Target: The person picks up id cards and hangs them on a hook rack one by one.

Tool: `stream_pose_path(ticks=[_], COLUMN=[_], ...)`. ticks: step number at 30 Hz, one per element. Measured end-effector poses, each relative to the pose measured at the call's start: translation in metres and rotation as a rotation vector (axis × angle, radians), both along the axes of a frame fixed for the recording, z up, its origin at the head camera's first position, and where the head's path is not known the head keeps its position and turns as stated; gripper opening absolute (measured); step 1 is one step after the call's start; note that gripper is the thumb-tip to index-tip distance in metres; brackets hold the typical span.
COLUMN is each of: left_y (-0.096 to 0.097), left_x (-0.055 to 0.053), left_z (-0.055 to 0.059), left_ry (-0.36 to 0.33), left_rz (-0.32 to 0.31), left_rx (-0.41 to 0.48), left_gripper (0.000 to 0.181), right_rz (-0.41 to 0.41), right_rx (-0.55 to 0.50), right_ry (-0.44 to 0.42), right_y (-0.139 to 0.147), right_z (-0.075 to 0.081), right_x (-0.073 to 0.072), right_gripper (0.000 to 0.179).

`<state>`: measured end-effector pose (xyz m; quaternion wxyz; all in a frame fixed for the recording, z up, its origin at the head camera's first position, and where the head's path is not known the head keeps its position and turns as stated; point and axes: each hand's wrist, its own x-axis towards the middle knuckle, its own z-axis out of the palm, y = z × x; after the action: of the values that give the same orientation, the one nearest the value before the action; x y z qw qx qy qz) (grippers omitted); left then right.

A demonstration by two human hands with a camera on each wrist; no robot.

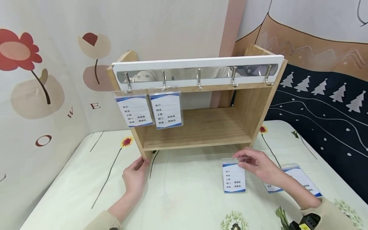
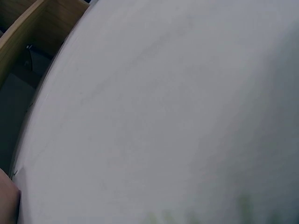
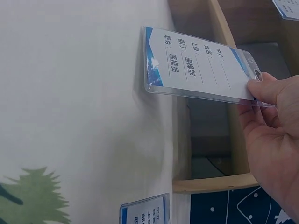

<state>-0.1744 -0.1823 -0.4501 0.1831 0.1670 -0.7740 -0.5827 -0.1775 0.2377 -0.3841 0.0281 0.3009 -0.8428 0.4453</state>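
Observation:
My right hand (image 1: 260,166) pinches the top edge of a badge holder (image 1: 234,179) between thumb and fingers, in front of the wooden shelf (image 1: 198,127). The right wrist view shows the same badge holder (image 3: 196,65) with the thumb on its clear slotted end. At the shelf's lower left corner, my left hand (image 1: 135,179) grips the foot of the side panel between thumb and fingers. Two badge holders hang on the two leftmost hooks: one badge (image 1: 134,110) and another badge (image 1: 166,110), side by side. In the left wrist view only a sliver of the hand (image 2: 8,200) shows.
A white rail with several metal hooks (image 1: 199,79) crosses the shelf's upper front. More badge holders (image 1: 302,179) lie on the table at right, partly behind my right forearm. The flower-printed tablecloth (image 1: 184,191) spreads in front; a dark patterned curtain (image 1: 325,105) hangs at right.

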Motion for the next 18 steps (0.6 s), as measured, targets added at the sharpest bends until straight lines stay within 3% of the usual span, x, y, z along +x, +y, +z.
stream_pose_path(ticks=[18], left_y=[0.0], left_x=[0.0], left_z=[0.0], left_ry=[0.014], left_rz=[-0.01], left_rx=[-0.001], left_gripper=[0.033], right_rz=[0.025], right_rx=[-0.067], right_ry=[0.065], right_y=[-0.009], right_z=[0.011], right_x=[0.001], right_gripper=[0.029])
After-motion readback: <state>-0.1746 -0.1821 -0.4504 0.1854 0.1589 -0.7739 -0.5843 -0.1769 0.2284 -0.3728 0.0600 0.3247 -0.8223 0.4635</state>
